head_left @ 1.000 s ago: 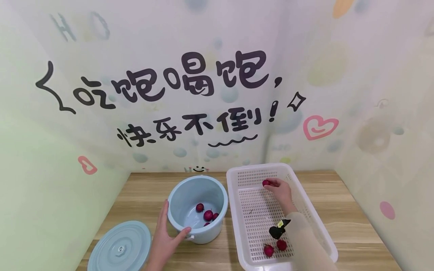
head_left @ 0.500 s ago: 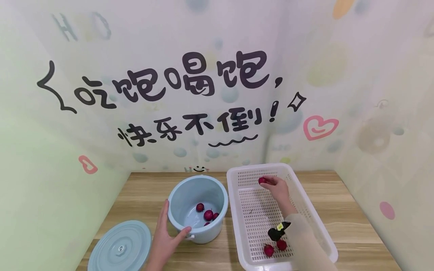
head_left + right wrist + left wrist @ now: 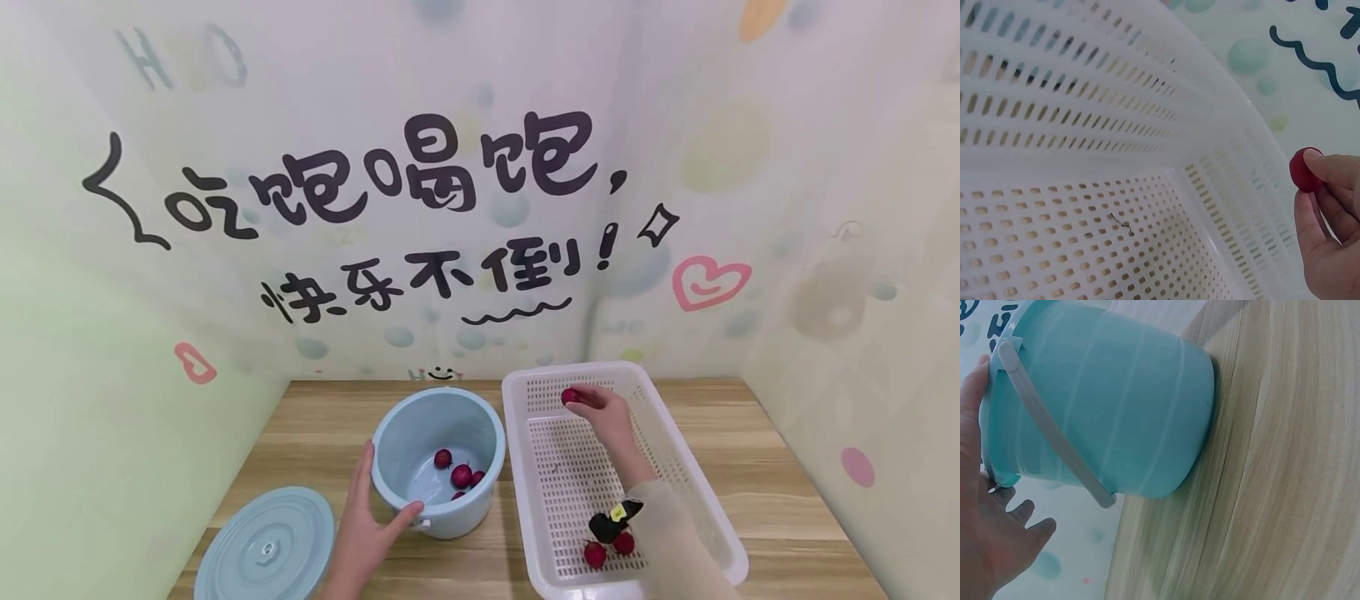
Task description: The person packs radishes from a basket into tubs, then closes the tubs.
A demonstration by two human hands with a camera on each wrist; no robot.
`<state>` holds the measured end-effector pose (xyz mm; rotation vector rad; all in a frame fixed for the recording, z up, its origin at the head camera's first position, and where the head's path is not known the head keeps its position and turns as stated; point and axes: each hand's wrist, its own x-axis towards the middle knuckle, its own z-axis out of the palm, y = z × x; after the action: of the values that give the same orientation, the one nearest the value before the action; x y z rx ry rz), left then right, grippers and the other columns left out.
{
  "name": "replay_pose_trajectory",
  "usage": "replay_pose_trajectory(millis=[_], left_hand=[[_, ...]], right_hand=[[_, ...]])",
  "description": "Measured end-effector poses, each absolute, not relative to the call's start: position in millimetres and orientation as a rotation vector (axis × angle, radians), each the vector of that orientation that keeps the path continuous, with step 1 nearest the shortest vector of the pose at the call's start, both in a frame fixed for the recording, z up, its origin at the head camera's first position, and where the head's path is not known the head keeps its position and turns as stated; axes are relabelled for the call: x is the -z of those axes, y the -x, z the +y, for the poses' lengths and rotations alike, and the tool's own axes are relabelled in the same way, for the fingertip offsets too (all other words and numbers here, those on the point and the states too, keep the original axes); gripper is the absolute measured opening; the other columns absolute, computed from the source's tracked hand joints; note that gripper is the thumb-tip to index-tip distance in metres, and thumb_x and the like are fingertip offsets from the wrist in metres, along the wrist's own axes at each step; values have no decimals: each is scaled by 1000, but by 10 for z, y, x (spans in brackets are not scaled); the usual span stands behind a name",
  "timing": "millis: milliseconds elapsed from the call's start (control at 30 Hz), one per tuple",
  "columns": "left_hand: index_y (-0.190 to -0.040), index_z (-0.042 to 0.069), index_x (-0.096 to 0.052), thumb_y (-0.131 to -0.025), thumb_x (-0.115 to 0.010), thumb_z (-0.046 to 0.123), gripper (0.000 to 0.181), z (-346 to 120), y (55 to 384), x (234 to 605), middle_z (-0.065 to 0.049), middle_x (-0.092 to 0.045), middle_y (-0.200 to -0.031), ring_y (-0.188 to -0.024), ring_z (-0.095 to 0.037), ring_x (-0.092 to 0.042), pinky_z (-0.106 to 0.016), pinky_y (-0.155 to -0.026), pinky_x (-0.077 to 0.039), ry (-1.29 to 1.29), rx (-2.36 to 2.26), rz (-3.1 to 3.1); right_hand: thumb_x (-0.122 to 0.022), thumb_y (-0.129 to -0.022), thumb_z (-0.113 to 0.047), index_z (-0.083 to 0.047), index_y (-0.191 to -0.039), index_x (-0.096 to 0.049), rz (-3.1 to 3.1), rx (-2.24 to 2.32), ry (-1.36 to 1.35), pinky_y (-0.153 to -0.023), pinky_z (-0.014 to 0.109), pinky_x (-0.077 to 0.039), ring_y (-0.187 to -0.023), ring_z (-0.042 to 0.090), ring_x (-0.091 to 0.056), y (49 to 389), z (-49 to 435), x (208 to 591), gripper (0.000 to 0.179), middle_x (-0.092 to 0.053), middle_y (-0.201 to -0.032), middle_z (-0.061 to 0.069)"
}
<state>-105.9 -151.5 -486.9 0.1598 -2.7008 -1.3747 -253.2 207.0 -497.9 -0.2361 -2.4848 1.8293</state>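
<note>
My right hand (image 3: 611, 421) pinches a small red radish (image 3: 570, 397) between thumb and fingertips, over the far end of the white slotted basket (image 3: 512, 492). In the right wrist view the radish (image 3: 1305, 170) shows smooth and round beside the basket's wall. Two radishes (image 3: 595, 554) lie at the basket's near end. My left hand (image 3: 367, 525) rests against the rim of the light blue bucket (image 3: 450, 523), thumb at the front and fingers spread along the left side. Several radishes (image 3: 461, 477) lie on the bucket's bottom. The left wrist view shows the bucket's grey handle (image 3: 1054, 428) hanging down.
A round blue lid (image 3: 262, 542) lies on the wooden table (image 3: 780, 467), left of my left hand. The bucket and basket stand close side by side. Behind the table rises a wall (image 3: 480, 83) with large dark lettering. A thin dark stem (image 3: 1121, 224) lies on the basket's floor.
My right hand has moved left and slightly farther away over the basket, carrying the radish towards the bucket's side. My left hand and the bucket have stayed in place.
</note>
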Motion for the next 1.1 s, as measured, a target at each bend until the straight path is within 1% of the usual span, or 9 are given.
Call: replay_pose_trajectory(millis=[67, 233, 367, 600, 667, 800, 867, 967, 1100], left_hand=[[-162, 28, -5, -80, -78, 55, 113, -1515, 1061, 4870, -14, -11, -169, -152, -45, -17, -69, -117, -25, -161, 1373, -2701], [-162, 25, -6, -80, -78, 54, 113, -1514, 1063, 4870, -15, -11, -168, -152, -46, -17, -69, -117, -26, -161, 1371, -2698], [-162, 24, -7, -80, -78, 54, 113, -1512, 1060, 4864, -15, -11, -168, -152, -46, -17, -69, -117, -25, -159, 1372, -2697], [-162, 24, -7, -80, -78, 54, 113, -1507, 1052, 4846, -15, -11, -168, -152, -46, -17, -69, -117, -25, -160, 1381, -2698], [-162, 24, -7, -80, -78, 54, 113, -1508, 1052, 4847, -15, -11, -168, -152, -46, -17, -69, -117, -25, -158, 1382, -2696], [-162, 26, -6, -80, -78, 54, 113, -1513, 1051, 4856, -15, -12, -168, -152, -47, -17, -69, -117, -25, -152, 1378, -2695], [-162, 27, -6, -80, -78, 54, 113, -1515, 1052, 4862, -15, -12, -168, -152, -46, -17, -69, -117, -25, -150, 1374, -2695], [-162, 27, -6, -79, -79, 54, 113, -1518, 1051, 4867, -14, -12, -168, -152, -47, -17, -70, -117, -26, -149, 1370, -2693], [-162, 25, -7, -79, -79, 54, 113, -1518, 1053, 4871, -14, -12, -168, -152, -47, -17, -70, -116, -25, -151, 1364, -2696]], right_hand=[[-70, -93, -13, -8, -130, -65, -2485, -1830, 217, -95, 31, -58, -110, 24, -66, 2507, 2035, 4951, 38, -68, -126, 17], [-69, -93, -11, -9, -128, -65, -2467, -1852, 170, -97, 36, -59, -108, 24, -66, 2457, 1953, 4888, 35, -69, -124, 16], [-70, -92, -11, -10, -127, -67, -2451, -1864, 115, -95, 34, -59, -108, 23, -67, 2424, 1889, 4862, 35, -70, -122, 14], [-73, -90, -11, -11, -125, -68, -2432, -1903, 30, -100, 40, -57, -116, 26, -65, 2347, 1757, 4789, 35, -69, -123, 12], [-73, -90, -11, -10, -125, -68, -2418, -1915, -2, -100, 37, -57, -116, 27, -64, 2324, 1717, 4761, 35, -69, -123, 13], [-74, -89, -10, -9, -124, -69, -2403, -1951, -63, -92, 22, -56, -115, 26, -64, 2270, 1645, 4699, 35, -69, -122, 14], [-74, -89, -11, -8, -123, -69, -2397, -1962, -89, -88, 16, -54, -113, 24, -65, 2243, 1610, 4667, 35, -70, -121, 14], [-75, -88, -9, -8, -122, -70, -2389, -1976, -119, -86, 14, -55, -112, 21, -66, 2212, 1553, 4621, 34, -70, -120, 13], [-75, -87, -8, -6, -121, -70, -2384, -1961, -189, -86, 17, -58, -111, 21, -66, 2169, 1480, 4565, 34, -70, -119, 15]])
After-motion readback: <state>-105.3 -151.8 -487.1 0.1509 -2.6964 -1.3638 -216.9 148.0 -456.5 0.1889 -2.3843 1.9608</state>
